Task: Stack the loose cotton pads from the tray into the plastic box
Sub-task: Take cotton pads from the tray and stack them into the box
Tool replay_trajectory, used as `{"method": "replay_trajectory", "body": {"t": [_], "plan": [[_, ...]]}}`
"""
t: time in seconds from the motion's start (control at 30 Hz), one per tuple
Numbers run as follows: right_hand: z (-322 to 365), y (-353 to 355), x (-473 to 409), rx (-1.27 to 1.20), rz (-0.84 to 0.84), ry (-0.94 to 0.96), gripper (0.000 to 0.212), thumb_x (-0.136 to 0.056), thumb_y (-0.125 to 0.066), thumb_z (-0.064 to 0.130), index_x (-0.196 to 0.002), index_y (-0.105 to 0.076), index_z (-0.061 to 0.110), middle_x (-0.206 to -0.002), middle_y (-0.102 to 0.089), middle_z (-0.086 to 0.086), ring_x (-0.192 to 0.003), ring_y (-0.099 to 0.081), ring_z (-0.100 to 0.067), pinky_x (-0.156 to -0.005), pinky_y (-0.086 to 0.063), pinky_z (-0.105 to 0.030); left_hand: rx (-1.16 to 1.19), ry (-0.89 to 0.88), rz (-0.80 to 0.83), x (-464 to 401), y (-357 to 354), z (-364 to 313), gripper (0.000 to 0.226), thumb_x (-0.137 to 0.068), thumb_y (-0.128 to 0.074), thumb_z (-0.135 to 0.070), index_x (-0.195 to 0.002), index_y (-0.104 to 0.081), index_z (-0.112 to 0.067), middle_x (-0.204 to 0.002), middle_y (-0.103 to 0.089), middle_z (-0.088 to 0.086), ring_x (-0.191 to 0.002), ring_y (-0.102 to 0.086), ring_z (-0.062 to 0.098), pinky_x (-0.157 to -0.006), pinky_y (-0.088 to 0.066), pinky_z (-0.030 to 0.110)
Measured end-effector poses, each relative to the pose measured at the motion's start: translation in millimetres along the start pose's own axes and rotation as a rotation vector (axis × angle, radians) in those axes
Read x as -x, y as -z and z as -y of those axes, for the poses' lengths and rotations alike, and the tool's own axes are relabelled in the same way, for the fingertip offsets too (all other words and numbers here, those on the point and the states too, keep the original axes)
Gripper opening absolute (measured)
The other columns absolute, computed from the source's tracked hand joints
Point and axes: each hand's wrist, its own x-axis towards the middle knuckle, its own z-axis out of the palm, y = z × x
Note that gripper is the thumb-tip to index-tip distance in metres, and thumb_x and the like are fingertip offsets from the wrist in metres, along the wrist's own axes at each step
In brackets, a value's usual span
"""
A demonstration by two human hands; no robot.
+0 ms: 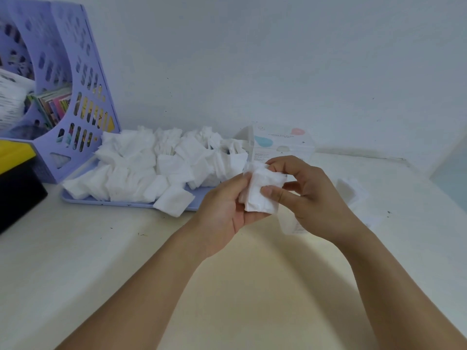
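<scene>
Cotton pads [262,190] between both hands [267,198]

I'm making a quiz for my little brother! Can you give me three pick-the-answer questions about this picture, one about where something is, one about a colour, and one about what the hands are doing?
1. Where is the big heap of loose cotton pads?
A. on the tray
B. on the floor
C. inside the file rack

2. What colour is the tray?
A. red
B. light purple
C. green

3. What are the two hands doing?
A. resting flat on the table
B. holding a small stack of pads together
C. lifting the tray

Answers:
1. A, the heap of pads covers the tray, to the right of the file rack.
2. B, its bare front rim shows light purple, like the rack.
3. B, the left hand and right hand both grip the stack of pads above the table.
</scene>
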Motion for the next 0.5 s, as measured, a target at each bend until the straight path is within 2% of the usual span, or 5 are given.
{"method": "replay_trajectory", "body": {"t": [0.07, 0.23, 0.3, 0.4, 0.5], "plan": [[2, 1, 1, -0.05, 0.018, -0.023, 0.015, -0.092, -0.071, 0.016, -0.106, -0.067, 0.017, -0.109, -0.069, 0.004, -0.099, -0.068, -0.019, -0.086, -0.056, -0.034, 0.022, -0.001, -0.004, 1, -1, -1, 0.04, -0.109, -0.036, -0.025, -0.138, -0.055, -0.007, -0.132, -0.066, 0.015, -0.124, -0.063, 0.028, -0.098, -0.056, 0.042], [4, 4, 1, -0.139, 0.022, -0.054, 0.012, -0.093, -0.068, 0.007, -0.104, -0.067, 0.003, -0.105, -0.07, -0.015, -0.093, -0.071, -0.035, -0.086, -0.057, -0.053, 0.022, -0.011, -0.051, 2, -3, -1, 0.036, -0.108, -0.038, -0.021, -0.133, -0.057, -0.005, -0.127, -0.069, 0.015, -0.118, -0.067, 0.028, -0.093, -0.059, 0.04], [3, 5, 2, -0.122, 0.012, -0.052, 0.008, -0.092, -0.07, 0.008, -0.1, -0.068, 0.007, -0.101, -0.07, -0.013, -0.089, -0.069, -0.039, -0.082, -0.056, -0.055, 0.003, -0.012, -0.074, 1, -3, -1, 0.035, -0.107, -0.04, -0.019, -0.134, -0.057, -0.004, -0.128, -0.068, 0.016, -0.119, -0.066, 0.029, -0.093, -0.059, 0.042], [2, 9, 2, -0.076, 0.026, -0.068, 0.012, -0.089, -0.075, 0.011, -0.098, -0.07, 0.015, -0.101, -0.072, -0.007, -0.086, -0.068, -0.041, -0.077, -0.054, -0.051, -0.09, -0.008, -0.093, -1, 0, 1, 0.036, -0.107, -0.04, -0.019, -0.136, -0.056, -0.004, -0.131, -0.067, 0.016, -0.121, -0.065, 0.03, -0.097, -0.056, 0.046], [-1, 12, 2, -0.064, 0.055, -0.095, 0.015, -0.086, -0.078, 0.017, -0.099, -0.07, 0.017, -0.101, -0.072, -0.007, -0.076, -0.064, -0.051, -0.075, -0.053, -0.06, -0.15, 0.01, -0.09, -1, 1, 0, 0.035, -0.107, -0.04, -0.017, -0.134, -0.058, -0.005, -0.128, -0.069, 0.014, -0.118, -0.066, 0.028, -0.098, -0.055, 0.049]]}}
